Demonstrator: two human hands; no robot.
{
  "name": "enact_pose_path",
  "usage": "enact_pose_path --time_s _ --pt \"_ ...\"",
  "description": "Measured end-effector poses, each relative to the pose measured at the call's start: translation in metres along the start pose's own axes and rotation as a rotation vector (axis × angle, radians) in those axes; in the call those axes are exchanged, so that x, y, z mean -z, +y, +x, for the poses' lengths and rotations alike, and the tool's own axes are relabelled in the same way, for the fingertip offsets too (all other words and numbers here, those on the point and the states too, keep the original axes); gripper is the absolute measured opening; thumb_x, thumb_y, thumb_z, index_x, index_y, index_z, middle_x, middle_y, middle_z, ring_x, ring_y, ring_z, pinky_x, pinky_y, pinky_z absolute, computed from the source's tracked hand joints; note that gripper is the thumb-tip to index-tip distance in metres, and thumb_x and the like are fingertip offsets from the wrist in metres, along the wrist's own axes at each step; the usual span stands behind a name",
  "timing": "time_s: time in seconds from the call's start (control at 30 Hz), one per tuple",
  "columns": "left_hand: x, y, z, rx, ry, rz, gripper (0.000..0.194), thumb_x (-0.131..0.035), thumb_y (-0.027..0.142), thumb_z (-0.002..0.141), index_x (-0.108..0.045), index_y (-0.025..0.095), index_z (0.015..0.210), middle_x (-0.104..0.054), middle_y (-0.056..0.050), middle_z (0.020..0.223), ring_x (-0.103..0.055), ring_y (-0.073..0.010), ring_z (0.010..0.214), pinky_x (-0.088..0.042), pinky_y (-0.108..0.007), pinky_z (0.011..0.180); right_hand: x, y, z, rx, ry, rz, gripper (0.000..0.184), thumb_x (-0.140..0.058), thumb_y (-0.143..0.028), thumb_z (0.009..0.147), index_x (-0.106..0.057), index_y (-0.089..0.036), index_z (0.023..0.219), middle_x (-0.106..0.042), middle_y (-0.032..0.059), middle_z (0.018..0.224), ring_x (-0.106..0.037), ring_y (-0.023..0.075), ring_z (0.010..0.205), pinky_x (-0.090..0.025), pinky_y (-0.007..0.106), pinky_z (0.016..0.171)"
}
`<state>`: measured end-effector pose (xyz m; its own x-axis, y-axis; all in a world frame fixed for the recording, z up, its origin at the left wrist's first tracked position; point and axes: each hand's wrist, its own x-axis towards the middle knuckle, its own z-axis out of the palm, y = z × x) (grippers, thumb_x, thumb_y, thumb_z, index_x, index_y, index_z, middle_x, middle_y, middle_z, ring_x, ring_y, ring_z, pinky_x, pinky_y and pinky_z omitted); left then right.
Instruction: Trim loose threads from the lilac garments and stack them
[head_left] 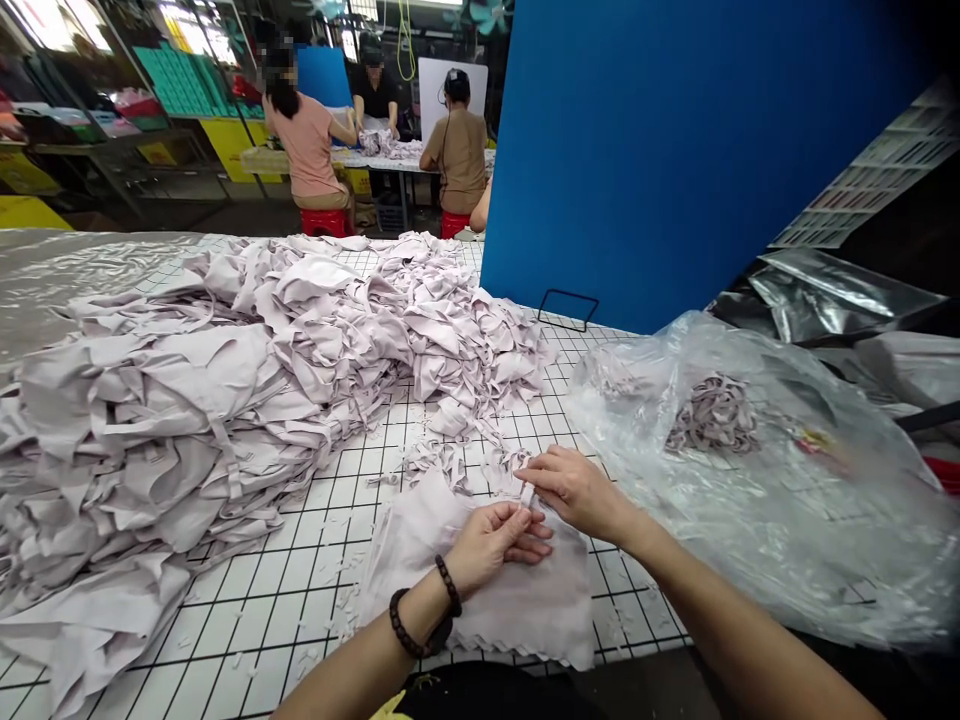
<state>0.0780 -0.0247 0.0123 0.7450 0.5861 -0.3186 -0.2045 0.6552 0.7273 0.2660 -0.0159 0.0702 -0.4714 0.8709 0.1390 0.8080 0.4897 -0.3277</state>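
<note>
My left hand (495, 545) and my right hand (577, 490) meet over a pale lilac fabric piece (502, 600) lying flat on the gridded table (300, 610). Both pinch a small strip of the same fabric (528, 494) at the piece's upper edge, fingertips almost touching. Dark bead bracelets circle my left wrist. Small fabric scraps (442, 460) lie just beyond my hands.
A big heap of lilac fabric pieces (225, 400) covers the table's left and centre. A clear plastic bag (757, 470) with lilac straps inside lies at the right. A blue board (675, 150) stands behind. Three people work at a far table (390, 155).
</note>
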Motion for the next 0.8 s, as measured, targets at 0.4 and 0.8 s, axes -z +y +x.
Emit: enact_pose_path --time_s 0.4,0.8 --pt "-0.003 -0.005 -0.001 0.011 0.063 0.292 0.048 -0.057 0.056 0.078 -0.064 0.009 0.086 -0.069 -0.012 0.085 -0.068 -0.0194 0.076 -0.053 -0.032 0.073 0.027 -0.011 0.01 -0.132 -0.497 0.557 0.03 -0.058 -0.041 0.081 -0.071 -0.019 0.097 -0.07 0.0041 0.087 -0.062 0.0168 0.078 -0.044 0.023 0.066" --pt "-0.002 -0.001 -0.034 -0.192 0.413 1.086 0.022 -0.058 0.036 0.078 -0.061 0.019 0.092 -0.05 0.005 0.053 -0.049 -0.0116 0.052 -0.035 -0.022 0.052 0.001 -0.029 -0.01 -0.395 -0.288 0.563 0.017 -0.053 -0.028 0.083 -0.064 -0.018 0.076 -0.063 0.0002 0.07 -0.055 0.0122 0.064 -0.037 0.022 0.056"
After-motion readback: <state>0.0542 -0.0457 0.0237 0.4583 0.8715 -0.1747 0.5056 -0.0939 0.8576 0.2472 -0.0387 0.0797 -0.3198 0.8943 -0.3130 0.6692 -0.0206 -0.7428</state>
